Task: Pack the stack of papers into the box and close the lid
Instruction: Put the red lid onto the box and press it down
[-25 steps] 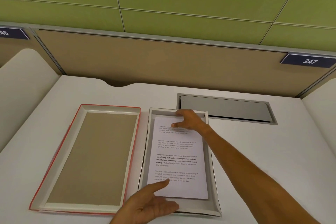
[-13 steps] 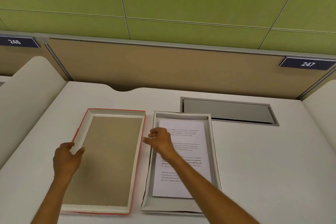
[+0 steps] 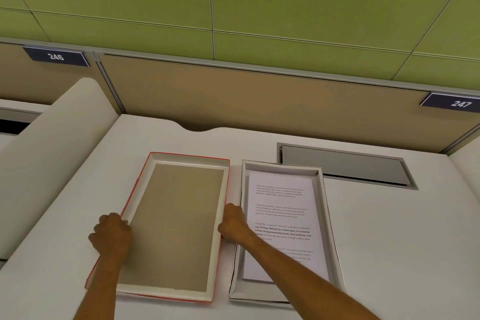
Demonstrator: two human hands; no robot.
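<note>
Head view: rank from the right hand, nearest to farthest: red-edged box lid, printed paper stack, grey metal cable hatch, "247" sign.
1. Red-edged box lid: the right hand is at its right rim.
2. Printed paper stack: just right of the hand, in the grey box.
3. Grey metal cable hatch: farther back on the right.
4. "247" sign: on the partition, far right.

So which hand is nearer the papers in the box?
Right. The right hand grips the lid's right edge, beside the papers; the left hand grips its far left edge.

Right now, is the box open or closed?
Open. The lid lies upside down beside the box, papers showing inside.
</note>
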